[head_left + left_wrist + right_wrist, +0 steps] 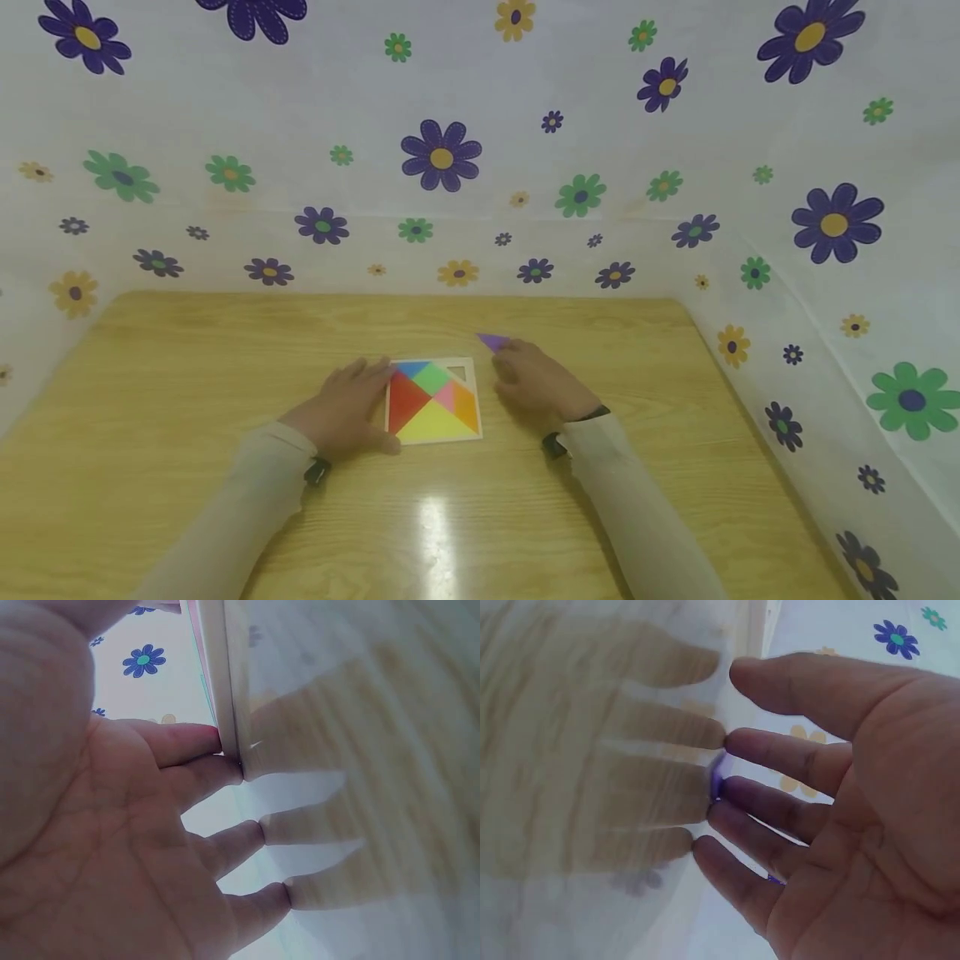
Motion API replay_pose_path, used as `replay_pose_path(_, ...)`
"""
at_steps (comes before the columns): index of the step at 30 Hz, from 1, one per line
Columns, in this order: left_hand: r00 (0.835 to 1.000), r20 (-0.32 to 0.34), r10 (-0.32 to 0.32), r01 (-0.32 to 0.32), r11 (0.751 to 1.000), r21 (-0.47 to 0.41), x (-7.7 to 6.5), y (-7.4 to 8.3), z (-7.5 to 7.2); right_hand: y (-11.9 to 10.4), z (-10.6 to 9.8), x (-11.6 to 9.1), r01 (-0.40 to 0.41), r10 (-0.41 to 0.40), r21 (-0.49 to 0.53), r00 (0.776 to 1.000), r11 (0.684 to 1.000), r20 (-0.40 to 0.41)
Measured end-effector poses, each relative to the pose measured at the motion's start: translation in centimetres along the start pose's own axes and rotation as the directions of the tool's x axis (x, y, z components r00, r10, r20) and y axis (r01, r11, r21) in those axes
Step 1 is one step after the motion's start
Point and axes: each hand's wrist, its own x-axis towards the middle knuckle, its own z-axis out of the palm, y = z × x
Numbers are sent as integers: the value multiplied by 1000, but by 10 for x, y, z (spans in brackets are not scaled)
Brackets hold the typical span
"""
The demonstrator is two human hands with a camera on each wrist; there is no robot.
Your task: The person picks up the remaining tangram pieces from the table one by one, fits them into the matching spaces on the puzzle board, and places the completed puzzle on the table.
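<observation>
In the head view a square tangram board [438, 442] with a pale frame lies flat on the table, holding red, yellow, green, blue, pink and orange pieces. One triangular recess [457, 372] at its top right shows bare wood. My left hand [341, 412] rests at the board's left side, fingertips at its upper left corner and thumb by its lower left corner. Past the board's upper right corner, my right hand [536, 379] touches a purple triangle [491, 341] lying on the table. In the right wrist view the fingers are extended to the tabletop, the thumb apart from the triangle.
The wood-grain table [225, 333] reaches back to a white flower-patterned sheet [360, 183], which also stands along the left and right sides. A bright light reflection [433, 533] shows on the tabletop in front of the board.
</observation>
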Motion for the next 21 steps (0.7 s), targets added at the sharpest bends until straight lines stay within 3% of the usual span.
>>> replay_pose_path(3, 1000, -1, 7, -7, 1000, 6, 1, 1, 0, 1, 0, -2, -30, 29, -7, 999, 1000, -32)
replay_pose_path(10, 1000, 6, 6, -6, 1000, 27, 1, 0, 0, -2, -2, -4, -188, 193, 57, 978, 980, -84)
replay_pose_path(21, 1000, 22, -6, 5, 1000, 28, 2, -2, 1, 2, 1, -3, -244, 244, 5, 969, 970, -33)
